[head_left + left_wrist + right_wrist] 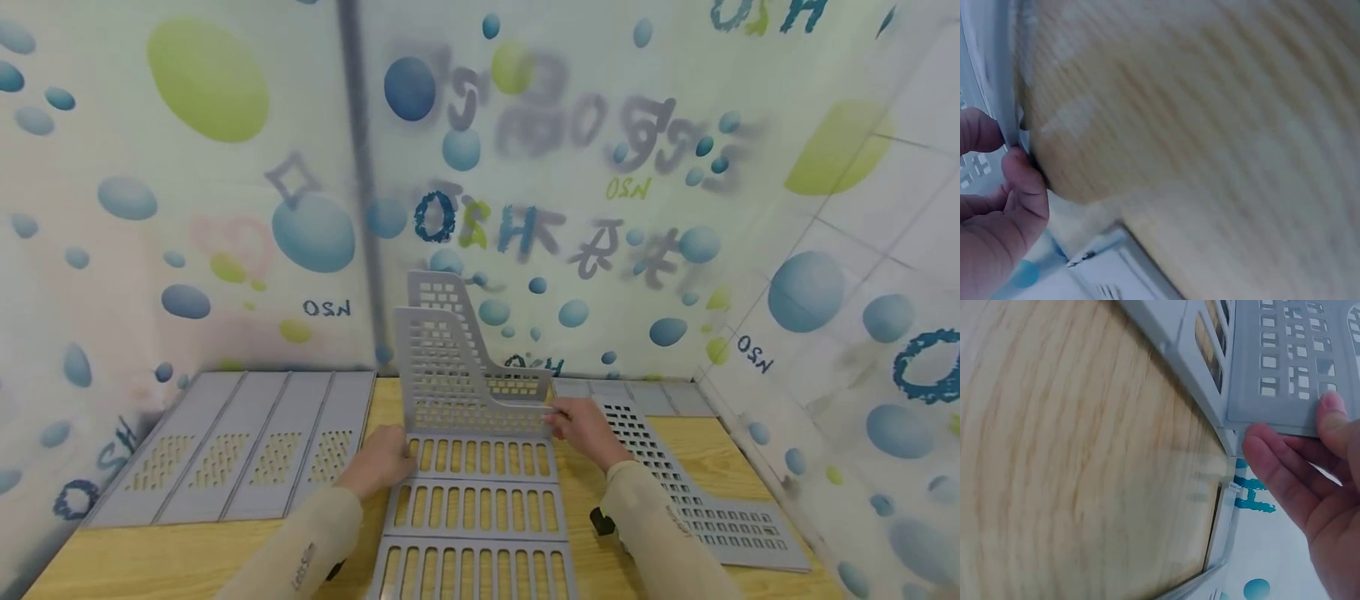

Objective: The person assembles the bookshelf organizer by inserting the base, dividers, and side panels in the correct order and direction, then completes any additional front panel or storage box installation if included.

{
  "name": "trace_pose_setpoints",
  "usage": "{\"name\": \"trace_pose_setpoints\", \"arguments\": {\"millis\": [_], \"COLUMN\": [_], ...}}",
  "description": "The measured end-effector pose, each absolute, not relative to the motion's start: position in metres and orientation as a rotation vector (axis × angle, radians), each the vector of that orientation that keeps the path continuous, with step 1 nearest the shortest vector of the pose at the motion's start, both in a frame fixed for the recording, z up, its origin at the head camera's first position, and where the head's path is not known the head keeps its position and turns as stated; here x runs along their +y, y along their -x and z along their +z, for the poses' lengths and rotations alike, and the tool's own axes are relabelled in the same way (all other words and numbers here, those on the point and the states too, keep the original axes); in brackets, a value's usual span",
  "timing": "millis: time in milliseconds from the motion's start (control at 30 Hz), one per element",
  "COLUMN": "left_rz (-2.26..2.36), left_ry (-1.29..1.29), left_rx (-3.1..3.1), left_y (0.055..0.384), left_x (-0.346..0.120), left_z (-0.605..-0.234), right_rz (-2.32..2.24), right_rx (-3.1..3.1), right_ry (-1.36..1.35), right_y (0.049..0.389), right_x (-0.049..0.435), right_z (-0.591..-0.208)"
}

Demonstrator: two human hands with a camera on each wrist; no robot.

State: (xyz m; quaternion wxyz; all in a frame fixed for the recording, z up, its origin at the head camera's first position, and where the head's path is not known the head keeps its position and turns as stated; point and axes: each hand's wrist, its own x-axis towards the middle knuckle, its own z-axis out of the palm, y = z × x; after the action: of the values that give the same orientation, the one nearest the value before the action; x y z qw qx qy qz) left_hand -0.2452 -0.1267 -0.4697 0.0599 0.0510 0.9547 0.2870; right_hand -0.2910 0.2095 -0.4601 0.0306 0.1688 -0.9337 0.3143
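Grey and perforated: holds near panel (450, 392) upright between left hand (382, 457) and right hand (588, 429)
Pinches its lower left edge with the left hand, right beside slotted strip (474, 537); pinches its low right corner with the right hand, thumb against one face, fingers against the other; shows far panel (472, 337), similarly shaped, standing just beyond and between the hands; runs the slotted strip back between the forearms, over wooden table (150, 558); places four-section sheet (258, 412) flat to the left of the left hand, flat mesh panel (738, 535) to the right of the right hand, partly behind its forearm
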Motion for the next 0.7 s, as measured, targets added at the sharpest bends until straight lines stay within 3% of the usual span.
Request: {"name": "trace_pose_setpoints", "arguments": {"millis": [367,700], "left_rz": [0.774,0.518], "left_ry": [-0.15,-0.568], "left_rx": [2.943,2.874], "left_y": [0.245,0.205], "left_x": [-0.131,-0.147], "left_z": [-0.471,-0.464], "right_rz": [0.993,0.538], "right_rx": [-2.927,-3.234], "right_ry": [-0.414,-0.113], "right_y": [0.289,0.27], "right_x": [0.217,0.295], "right_z": [-0.465,-0.433]}}
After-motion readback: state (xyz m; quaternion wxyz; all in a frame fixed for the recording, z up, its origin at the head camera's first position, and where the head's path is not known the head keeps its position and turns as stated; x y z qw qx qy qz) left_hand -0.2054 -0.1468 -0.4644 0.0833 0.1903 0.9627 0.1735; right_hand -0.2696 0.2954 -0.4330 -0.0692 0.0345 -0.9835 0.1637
